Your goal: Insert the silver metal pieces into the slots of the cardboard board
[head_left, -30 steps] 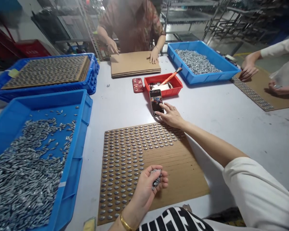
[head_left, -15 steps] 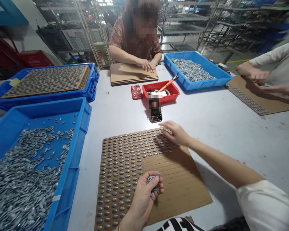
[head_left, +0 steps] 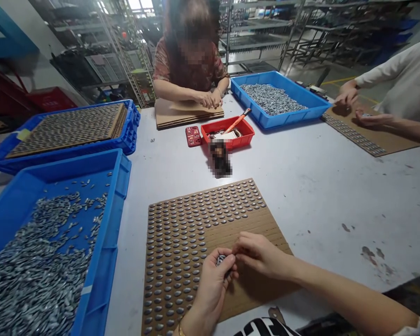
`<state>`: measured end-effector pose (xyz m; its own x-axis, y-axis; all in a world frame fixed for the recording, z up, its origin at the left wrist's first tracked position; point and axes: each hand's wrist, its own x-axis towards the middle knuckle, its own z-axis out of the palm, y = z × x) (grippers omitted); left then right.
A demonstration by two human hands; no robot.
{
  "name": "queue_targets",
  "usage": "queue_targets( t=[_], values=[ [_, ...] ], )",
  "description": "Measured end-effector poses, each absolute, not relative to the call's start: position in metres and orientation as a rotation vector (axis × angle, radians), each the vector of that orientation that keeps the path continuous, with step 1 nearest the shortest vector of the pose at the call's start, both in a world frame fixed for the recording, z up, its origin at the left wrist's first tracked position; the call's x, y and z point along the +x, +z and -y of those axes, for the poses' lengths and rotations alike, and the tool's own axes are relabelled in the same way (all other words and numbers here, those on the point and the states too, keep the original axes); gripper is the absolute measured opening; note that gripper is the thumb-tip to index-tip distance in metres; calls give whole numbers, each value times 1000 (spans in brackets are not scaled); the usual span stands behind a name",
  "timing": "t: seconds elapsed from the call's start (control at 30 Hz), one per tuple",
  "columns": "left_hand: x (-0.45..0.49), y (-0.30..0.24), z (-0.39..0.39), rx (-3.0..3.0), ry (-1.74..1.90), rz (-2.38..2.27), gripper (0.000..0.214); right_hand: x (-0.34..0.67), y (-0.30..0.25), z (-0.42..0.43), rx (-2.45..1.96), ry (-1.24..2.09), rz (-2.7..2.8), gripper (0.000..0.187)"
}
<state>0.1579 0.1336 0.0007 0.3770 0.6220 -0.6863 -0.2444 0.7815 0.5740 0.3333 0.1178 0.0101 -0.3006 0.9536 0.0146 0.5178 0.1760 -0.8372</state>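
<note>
Small grey metal pieces (head_left: pixel 220 259) sit in the curled left hand (head_left: pixel 217 275), partly under its thumb, while the right hand (head_left: pixel 259 254) meets it with fingers drawn together, whether around a piece I cannot tell. Both are over the cardboard sheet (head_left: pixel 226 235), its laid rows beyond and leftward; further left stands a loaded blue bin (head_left: pixel 101 284).

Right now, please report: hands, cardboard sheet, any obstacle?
Left hand curled around metal pieces; right hand beside it, grip unclear. Cardboard sheet partly covered with piece rows. Both hands hide some bare cardboard.
</note>
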Motion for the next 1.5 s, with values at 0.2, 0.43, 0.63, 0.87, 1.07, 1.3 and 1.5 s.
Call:
queue_targets(
  t=[0.2, 0.43, 0.63, 0.87, 1.07, 1.3, 1.5],
  values=[
    [160, 3, -131, 420, 553, -1045, 26, 337, 16, -109, -1346, 1068, 1960, 18],
    [159, 9, -138, 246, 511, -981, 18, 346, 21, -100, -1385, 1057, 2064, 33],
    [155, 17, -146, 210, 572, -1012, 16, 376, 7, -104, -1603, 1042, 1606, 10],
    [158, 19, -140, 256, 509, -994, 17, 403, -29, -126, -1715, 795, 1327, 15],
    [161, 11, -131, 261, 504, -992, 21, 400, -40, -141, -1753, 520, 1532, 12],
    [160, 7, -129, 245, 534, -949, 19, 406, -48, -143, -1786, 321, 1763, 15],
    [162, 12, -134, 262, 531, -943, 19, 407, -46, -141, -1776, 296, 1796, 17]
  ],
)
